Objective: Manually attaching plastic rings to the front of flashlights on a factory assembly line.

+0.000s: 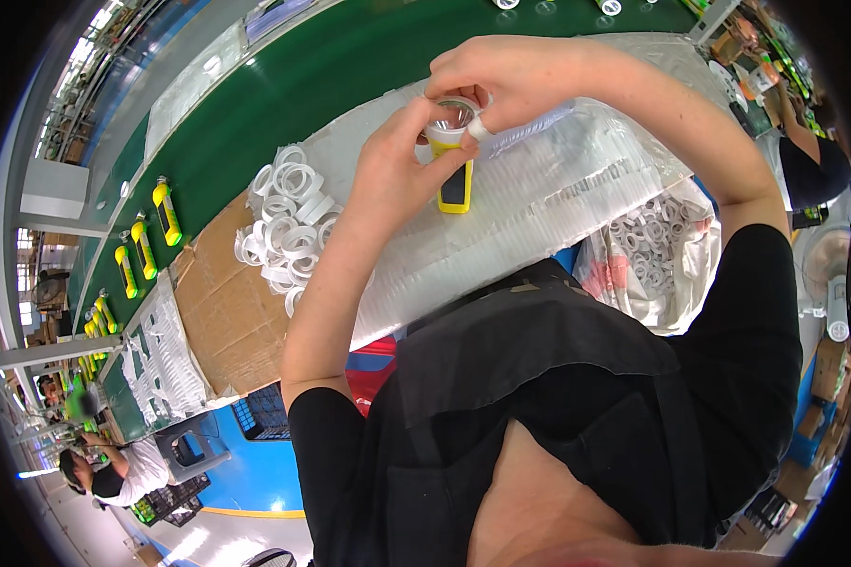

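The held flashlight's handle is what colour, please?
The handle is yellow and black; head view.

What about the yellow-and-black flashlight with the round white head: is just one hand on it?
No, the left hand and right hand both touch the flashlight, at its head.

A grey stool (172, 454) stands on the blue floor (255, 480).

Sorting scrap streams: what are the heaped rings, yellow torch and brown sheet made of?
Rings: probably plastic, satin; uniform white, smooth edges.
Torch: likely plastic body, semi-gloss, evenly coloured; shiny front, glass or plastic unclear.
Sheet: likely cardboard, matte; brown, creased.
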The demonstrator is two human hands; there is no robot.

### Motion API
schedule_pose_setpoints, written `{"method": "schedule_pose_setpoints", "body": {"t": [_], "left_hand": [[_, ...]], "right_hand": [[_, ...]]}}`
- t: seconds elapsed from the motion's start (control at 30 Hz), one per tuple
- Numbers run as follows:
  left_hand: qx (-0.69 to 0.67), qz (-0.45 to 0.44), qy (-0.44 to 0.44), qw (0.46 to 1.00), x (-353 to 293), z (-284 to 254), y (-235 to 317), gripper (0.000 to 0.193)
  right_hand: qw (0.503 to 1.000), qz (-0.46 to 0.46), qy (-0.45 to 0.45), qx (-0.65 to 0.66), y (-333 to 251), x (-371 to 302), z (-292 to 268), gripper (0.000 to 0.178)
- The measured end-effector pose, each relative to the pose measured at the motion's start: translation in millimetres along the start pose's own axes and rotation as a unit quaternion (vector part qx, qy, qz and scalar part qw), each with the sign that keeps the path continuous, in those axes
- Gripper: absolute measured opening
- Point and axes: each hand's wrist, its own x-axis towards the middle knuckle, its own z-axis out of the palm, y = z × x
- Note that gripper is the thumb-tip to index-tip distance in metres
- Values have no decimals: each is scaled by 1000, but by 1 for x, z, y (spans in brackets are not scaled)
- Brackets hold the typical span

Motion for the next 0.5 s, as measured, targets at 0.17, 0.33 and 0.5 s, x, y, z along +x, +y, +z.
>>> {"method": "schedule_pose_setpoints", "body": {"t": [0.17,0.33,0.5], "left_hand": [[55,13,30,998,4,8,-6,36],[38,-3,29,999,3,6,-2,39],[18,12,39,999,2,9,-3,40]], "right_hand": [[970,217,92,-57,-10,6,21,52],[967,243,9,-77,1,5,10,66],[987,160,16,-24,-8,5,14,67]]}}
